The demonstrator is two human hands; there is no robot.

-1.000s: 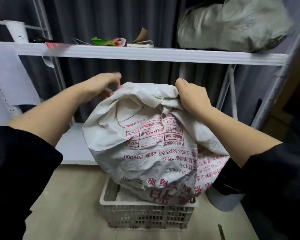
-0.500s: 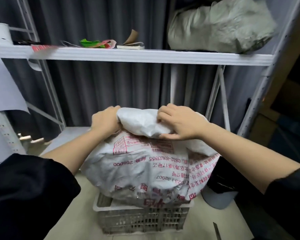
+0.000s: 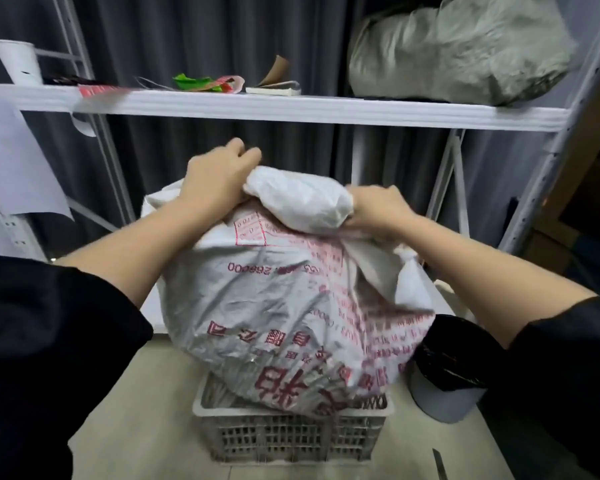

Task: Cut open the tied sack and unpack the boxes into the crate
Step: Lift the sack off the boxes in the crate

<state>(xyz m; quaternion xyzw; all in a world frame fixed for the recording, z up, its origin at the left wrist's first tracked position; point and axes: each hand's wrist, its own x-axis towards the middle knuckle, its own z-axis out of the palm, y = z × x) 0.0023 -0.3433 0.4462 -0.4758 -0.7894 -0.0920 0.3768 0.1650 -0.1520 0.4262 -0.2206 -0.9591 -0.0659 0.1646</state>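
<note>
At the far left a white sheet (image 3: pixel 11 161) hangs off the rack, cut by the frame edge, and the dark sleeves hide the lower corners. The left hand (image 3: pixel 215 178) clenches a fold at the top of the sack (image 3: pixel 274 306), its fingertips buried in the cloth so the exact hold is hard to see. The sack is white woven plastic, crumpled and bulging, printed in red characters and digits that read upside down; it sits in the mouth of the pale slotted crate (image 3: pixel 291 441) on the floor and covers nearly the whole opening, so nothing inside the crate or sack can be made out. A rolled white bundle of its fabric lies between the two hands. The right hand (image 3: pixel 378 209) grasps the other end of that roll, fingers curled under, with a knotted white tail (image 3: pixel 409 271) hanging just below the wrist. Above, the white shelf (image 3: pixel 291 110) carries a green scrap (image 3: pixel 191 82), a booklet (image 3: pixel 274 90) and, at right, a blurred grey sack (image 3: pixel 458 50). A black-lined bin (image 3: pixel 447 379) stands beside the crate, partly behind the right sleeve.
</note>
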